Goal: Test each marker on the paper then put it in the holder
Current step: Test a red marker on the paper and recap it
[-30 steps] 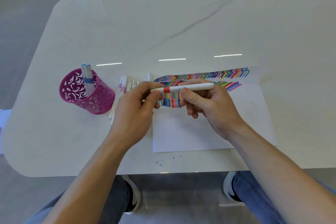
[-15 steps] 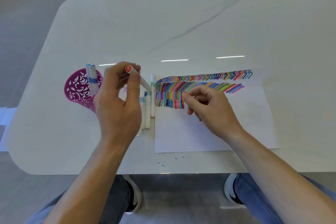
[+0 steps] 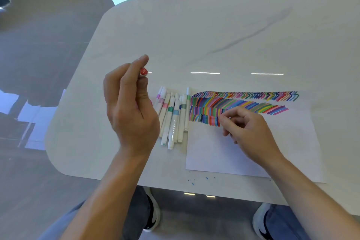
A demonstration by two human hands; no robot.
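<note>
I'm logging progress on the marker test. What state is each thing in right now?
Left hand: raised, shut on red marker.
Right hand: resting on paper, fingers curled, apparently empty.
Marker pile: capped, lying beside the paper.
Paper: flat, top covered in coloured strokes.
Holder: hidden.

White marble table (image 3: 214, 31): marker pile (image 3: 173, 119) beside scribbled paper (image 3: 224, 154).

A white tabletop (image 3: 214, 35) with rounded corners carries a faint grey vein running diagonally toward its far right. Small blue ink specks (image 3: 192, 182) dot its near edge. Below: glossy grey floor (image 3: 39, 54) (window reflections), shoes (image 3: 153, 214).
</note>
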